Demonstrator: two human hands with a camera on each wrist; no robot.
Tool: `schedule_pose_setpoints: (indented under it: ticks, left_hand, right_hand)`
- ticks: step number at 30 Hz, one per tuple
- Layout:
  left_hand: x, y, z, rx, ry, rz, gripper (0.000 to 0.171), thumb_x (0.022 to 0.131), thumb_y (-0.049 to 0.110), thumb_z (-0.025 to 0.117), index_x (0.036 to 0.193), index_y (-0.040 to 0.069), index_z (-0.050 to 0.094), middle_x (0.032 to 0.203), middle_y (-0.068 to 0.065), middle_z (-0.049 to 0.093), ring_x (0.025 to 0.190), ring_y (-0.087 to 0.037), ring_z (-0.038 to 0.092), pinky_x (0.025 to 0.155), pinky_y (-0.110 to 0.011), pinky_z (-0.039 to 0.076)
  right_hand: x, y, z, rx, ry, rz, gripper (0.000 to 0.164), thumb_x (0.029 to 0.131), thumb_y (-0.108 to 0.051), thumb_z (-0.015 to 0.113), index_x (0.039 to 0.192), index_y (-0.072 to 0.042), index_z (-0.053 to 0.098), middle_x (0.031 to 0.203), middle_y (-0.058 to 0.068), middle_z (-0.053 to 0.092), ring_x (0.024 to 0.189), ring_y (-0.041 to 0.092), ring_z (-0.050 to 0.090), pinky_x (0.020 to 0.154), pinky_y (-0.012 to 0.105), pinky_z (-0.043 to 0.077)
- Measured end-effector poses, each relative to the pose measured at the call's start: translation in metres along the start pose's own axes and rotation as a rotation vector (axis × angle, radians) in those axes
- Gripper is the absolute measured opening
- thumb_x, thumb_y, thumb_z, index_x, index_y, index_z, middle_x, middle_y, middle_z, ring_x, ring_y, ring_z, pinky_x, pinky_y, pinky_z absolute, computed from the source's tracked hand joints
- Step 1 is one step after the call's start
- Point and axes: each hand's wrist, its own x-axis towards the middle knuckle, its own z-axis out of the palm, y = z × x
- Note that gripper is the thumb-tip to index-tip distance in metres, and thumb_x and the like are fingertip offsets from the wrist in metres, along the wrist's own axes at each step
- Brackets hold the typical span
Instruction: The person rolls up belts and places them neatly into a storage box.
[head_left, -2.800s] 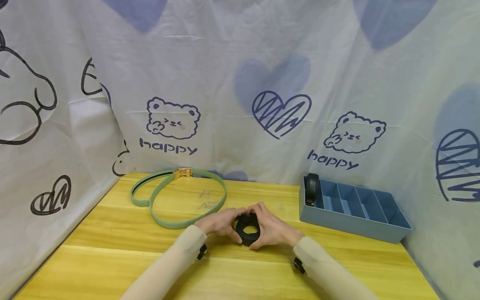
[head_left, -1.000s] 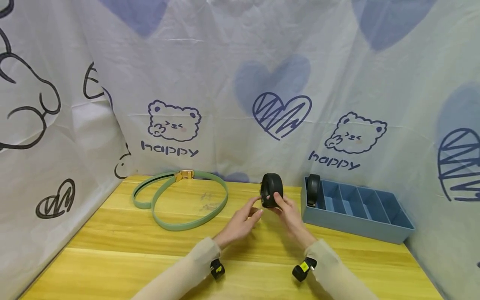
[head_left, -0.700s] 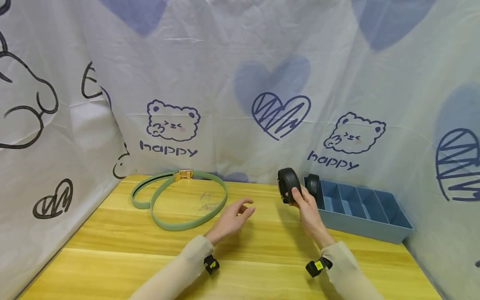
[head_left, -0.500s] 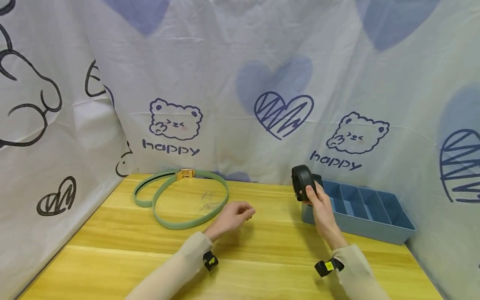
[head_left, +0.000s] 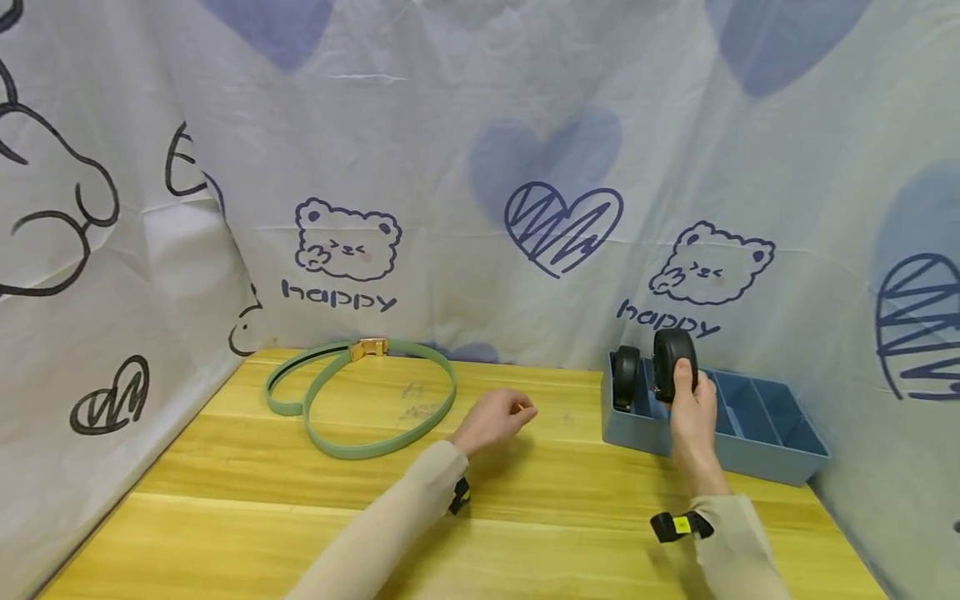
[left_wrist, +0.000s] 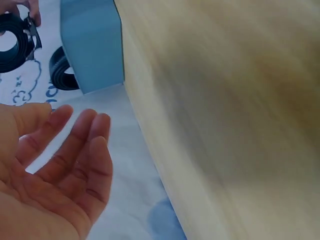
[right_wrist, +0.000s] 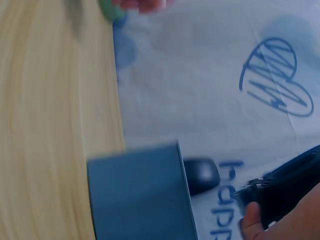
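A coiled black belt (head_left: 673, 363) is gripped in my right hand (head_left: 693, 417), held upright above the blue-grey divided box (head_left: 637, 433). In the left wrist view this belt (left_wrist: 17, 42) shows as a roll with a metal buckle at its side. My left hand (head_left: 495, 421) hovers over the table between the box and the green belt, fingers loosely bent and holding nothing. Another rolled black belt (head_left: 626, 379) stands in the leftmost compartment of the box. The green belt (head_left: 360, 452) with a gold buckle (head_left: 368, 348) lies in loose loops at the back left.
The yellow wooden table (head_left: 300, 533) ends at a white printed cloth (head_left: 450, 167) hanging behind and along the sides. Thin dividers split the box into several compartments, and its right end sits near the cloth on the right.
Both hands first cupped the coiled belt on the table. My right hand then raised it and carried it rightward over the box. The left hand let go and lately moved slightly right.
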Motion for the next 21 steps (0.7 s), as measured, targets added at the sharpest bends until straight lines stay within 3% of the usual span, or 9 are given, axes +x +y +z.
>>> schedule_pose_setpoints:
  ticks: [5,11,14,17,21]
  left_hand:
    - [0.019,0.011,0.008,0.101,-0.021,0.066,0.021,0.093,0.029,0.052,0.099,0.017,0.068,0.084,0.006,0.064,0.067,-0.003,0.054,0.059,-0.023,0.044]
    - [0.035,0.035,0.027,0.142,-0.221,0.095,0.026,0.092,0.025,0.054,0.117,0.021,0.059,0.095,0.004,0.064,0.073,-0.004,0.057,0.064,-0.022,0.045]
    - [0.04,0.047,0.04,0.193,-0.255,0.085,0.041,0.092,0.027,0.054,0.132,0.026,0.045,0.114,0.004,0.059,0.094,-0.007,0.057,0.077,-0.024,0.045]
    - [0.042,0.058,0.051,0.257,-0.248,0.081,0.055,0.091,0.029,0.054,0.141,0.028,0.03,0.133,0.002,0.045,0.116,-0.013,0.047,0.092,-0.029,0.039]
    - [0.044,0.067,0.063,0.287,-0.263,0.055,0.067,0.09,0.032,0.055,0.145,0.031,0.016,0.143,0.0,0.031,0.125,-0.017,0.037,0.098,-0.033,0.034]
  right_hand:
    - [0.009,0.005,-0.006,-0.203,-0.011,-0.004,0.064,0.09,-0.059,0.025,0.099,0.002,0.044,0.125,0.017,0.028,0.102,0.032,0.033,0.079,0.043,0.028]
    - [0.023,0.01,-0.007,-0.301,-0.086,0.05,0.078,0.09,-0.061,0.019,0.118,0.009,0.04,0.136,0.028,0.016,0.117,0.042,0.026,0.093,0.052,0.024]
    - [0.03,0.012,-0.006,-0.376,-0.133,0.086,0.083,0.09,-0.06,0.014,0.131,0.01,0.03,0.136,0.033,0.013,0.12,0.046,0.023,0.095,0.055,0.022]
    - [0.036,0.014,-0.002,-0.463,-0.196,0.086,0.083,0.091,-0.058,0.009,0.136,0.012,0.021,0.136,0.035,0.009,0.122,0.048,0.02,0.097,0.057,0.021]
    - [0.041,0.01,0.002,-0.593,-0.278,0.091,0.084,0.091,-0.056,0.003,0.136,0.014,0.014,0.134,0.039,0.006,0.118,0.053,0.023,0.094,0.06,0.022]
